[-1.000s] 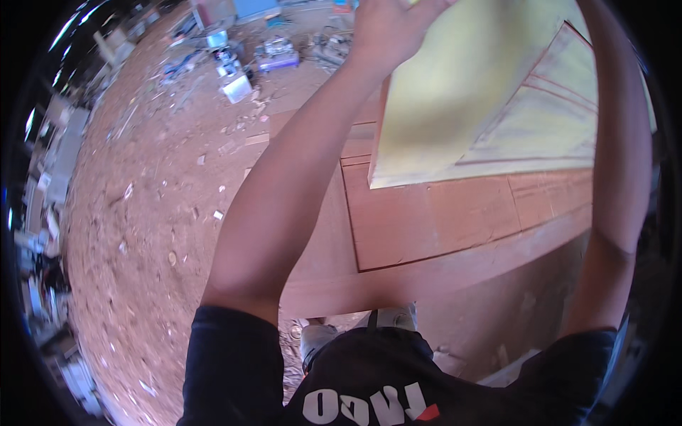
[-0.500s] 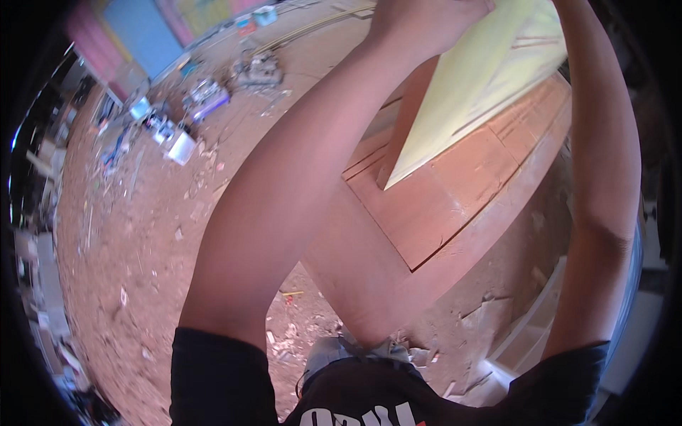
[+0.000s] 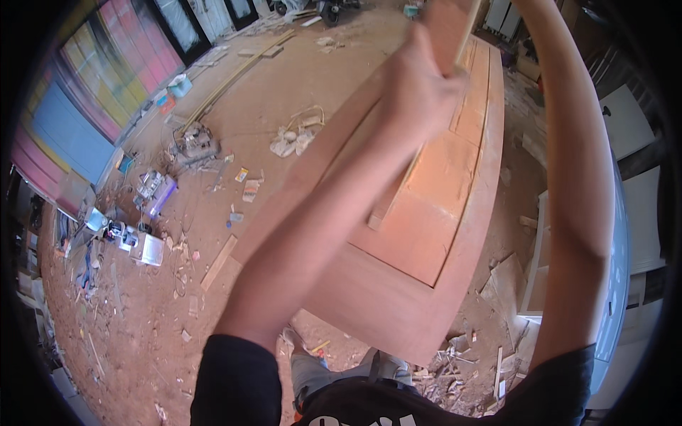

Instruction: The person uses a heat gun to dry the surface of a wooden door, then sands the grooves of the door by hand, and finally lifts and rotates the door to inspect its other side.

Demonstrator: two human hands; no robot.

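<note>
My left hand [image 3: 425,92] is closed around the edge of a long wooden board [image 3: 447,35], slightly blurred by motion. The board has a reddish-brown face and a pale edge. It stands tilted over a large reddish-brown panelled wooden door [image 3: 387,302], its lower end near the inset panel; whether it touches is hard to tell. My left forearm crosses in front of the board and hides part of it. Along the right side my right forearm [image 3: 579,156] reaches up, and its hand lies beyond the upper edge.
Dirt floor with wood scraps surrounds the door. To the left lie a purple-and-grey power tool [image 3: 158,193], a white box [image 3: 148,250] and a machine part [image 3: 195,145]. Coloured wall panels [image 3: 106,92] stand behind. At right are a white cabinet frame [image 3: 534,284] and a light-blue curved surface [image 3: 616,284].
The board has turned, so its broad pale face no longer shows and its brown face does. My left hand has come lower into view, and the view takes in more of the far floor.
</note>
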